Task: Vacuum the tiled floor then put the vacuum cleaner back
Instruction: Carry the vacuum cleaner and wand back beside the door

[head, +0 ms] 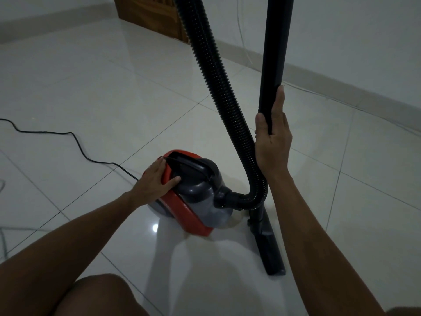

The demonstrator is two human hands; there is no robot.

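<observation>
- Glossy tiled floor [91,87] is filling pretty much the whole shot, with a wooden door [150,17] sitting in the far corner.
- Red and grey vacuum [193,197] is sitting on the floor in the middle, hose [218,87] looping up out of its front.
- Black tube [276,42] is standing upright, its nozzle [271,245] resting on the floor just right of the vacuum.
- Right hand [272,142] is gripping the tube.
- Left hand [157,176] is resting on the vacuum's top, fingers relaxed.
- Cord [75,142] is trailing off left.

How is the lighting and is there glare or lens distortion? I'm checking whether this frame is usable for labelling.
Head view: dim, greyish light; a small bright glare spot on the glossy white tiled floor beside the red and grey canister vacuum cleaner; wide-angle bending curves the skirting; everything stays reasonably sharp.
</observation>
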